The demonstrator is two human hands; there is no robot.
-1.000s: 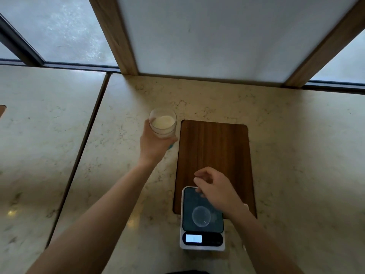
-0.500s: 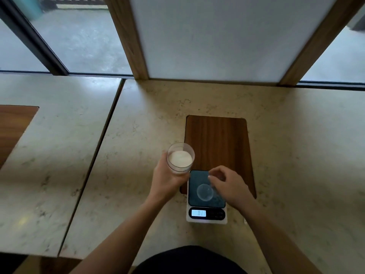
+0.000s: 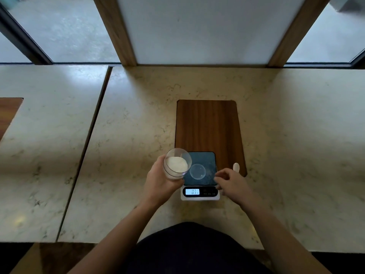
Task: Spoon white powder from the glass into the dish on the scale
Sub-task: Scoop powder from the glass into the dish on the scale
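Note:
My left hand grips a clear glass part-filled with white powder, tilted toward the scale, its rim over the platform's left edge. The small white kitchen scale has a dark platform and a lit display. On the platform sits a small clear round dish, which looks empty. My right hand hovers at the scale's right edge with fingers pinched. The end of a white spoon sticks out behind its knuckles.
The scale's far half rests on a dark wooden board on the marble counter. A seam splits the counter on the left, where another wooden board lies. Window frames and a white panel stand behind.
My left hand brought the glass from the board's far left corner down to the scale and tilted it. My right hand moved off the platform to the scale's right side.

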